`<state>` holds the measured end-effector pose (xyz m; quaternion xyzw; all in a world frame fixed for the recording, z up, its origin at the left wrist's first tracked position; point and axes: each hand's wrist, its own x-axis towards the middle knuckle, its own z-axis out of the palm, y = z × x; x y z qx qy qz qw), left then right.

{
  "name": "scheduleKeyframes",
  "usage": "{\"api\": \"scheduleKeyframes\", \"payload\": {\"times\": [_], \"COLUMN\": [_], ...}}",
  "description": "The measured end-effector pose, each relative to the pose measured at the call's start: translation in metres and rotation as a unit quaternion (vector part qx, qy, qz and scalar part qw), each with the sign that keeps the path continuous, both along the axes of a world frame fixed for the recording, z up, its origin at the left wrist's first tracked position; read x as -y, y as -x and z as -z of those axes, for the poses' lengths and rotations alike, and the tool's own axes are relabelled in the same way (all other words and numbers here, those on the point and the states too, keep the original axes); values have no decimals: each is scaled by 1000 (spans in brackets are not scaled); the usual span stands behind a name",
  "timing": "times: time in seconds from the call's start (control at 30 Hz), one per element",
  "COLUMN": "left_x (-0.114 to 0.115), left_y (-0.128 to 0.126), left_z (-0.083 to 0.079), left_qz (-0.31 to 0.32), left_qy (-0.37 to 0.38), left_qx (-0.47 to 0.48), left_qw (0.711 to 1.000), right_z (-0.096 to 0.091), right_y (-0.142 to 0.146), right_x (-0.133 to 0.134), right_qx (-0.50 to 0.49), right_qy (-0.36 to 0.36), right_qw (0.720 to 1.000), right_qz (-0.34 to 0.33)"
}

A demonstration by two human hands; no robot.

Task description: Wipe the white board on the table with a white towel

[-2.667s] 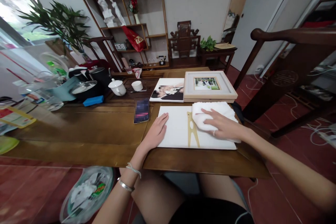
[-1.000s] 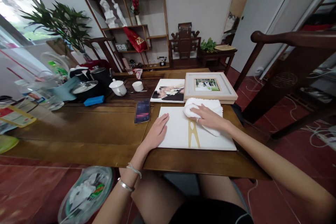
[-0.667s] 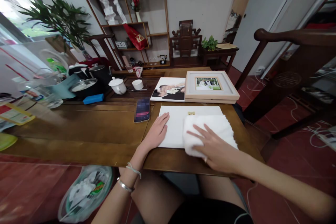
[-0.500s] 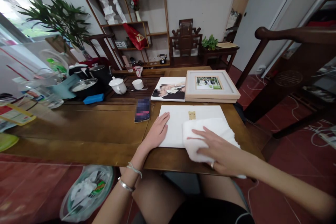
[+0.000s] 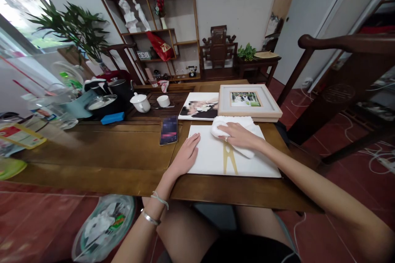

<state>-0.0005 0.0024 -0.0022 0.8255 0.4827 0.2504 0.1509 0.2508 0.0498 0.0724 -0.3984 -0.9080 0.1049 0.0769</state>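
Note:
A white rectangular board [image 5: 206, 160] lies flat near the table's front edge, with a yellowish A-shaped mark [image 5: 229, 160] on its surface. My left hand [image 5: 186, 154] rests flat on the board's left side, fingers stretched out and holding nothing. Toward the back of the board, my right hand [image 5: 237, 133] presses a bunched white cloth [image 5: 245, 121] down, fingers closed over it. The cloth covers the upper part of the mark and reaches past the board's far edge.
Behind the board are a photo print [image 5: 199, 106] and a light wooden picture frame [image 5: 268, 109]. A phone [image 5: 169, 130] lies left of the board. Farther left stand a lidded white cup [image 5: 140, 102], a blue sponge [image 5: 112, 118] and a black pot [image 5: 101, 104]. A bin [image 5: 103, 226] is below the table.
My right hand has moved the cloth away from me, from the board's front edge to its back, uncovering the lower part of the mark. My left hand stays in place.

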Motion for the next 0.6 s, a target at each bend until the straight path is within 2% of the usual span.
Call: {"api": "scheduleKeyframes", "payload": {"times": [0.1, 0.2, 0.3, 0.37, 0.47, 0.6], "left_x": [0, 0, 1, 1, 2, 2], "left_y": [0, 0, 0, -1, -1, -1], "left_z": [1, 1, 0, -1, -2, -3], "left_qz": [3, 0, -1, -2, -3, -2], "left_qy": [-4, -3, -3, -2, 1, 2], "left_qx": [1, 0, -1, -3, -1, 5], "left_qw": [1000, 1000, 1000, 1000, 1000, 1000], "right_z": [5, 13, 17, 17, 13, 10], "right_y": [2, 5, 6, 5, 0, 4], "right_x": [22, 62, 101, 114, 103, 51], "right_qx": [28, 41, 34, 31, 30, 30], "right_qy": [-46, -85, -71, -52, -36, -42], "right_qw": [997, 986, 975, 973, 983, 993], "right_qz": [-58, -136, -206, -224, -178, -103]}}
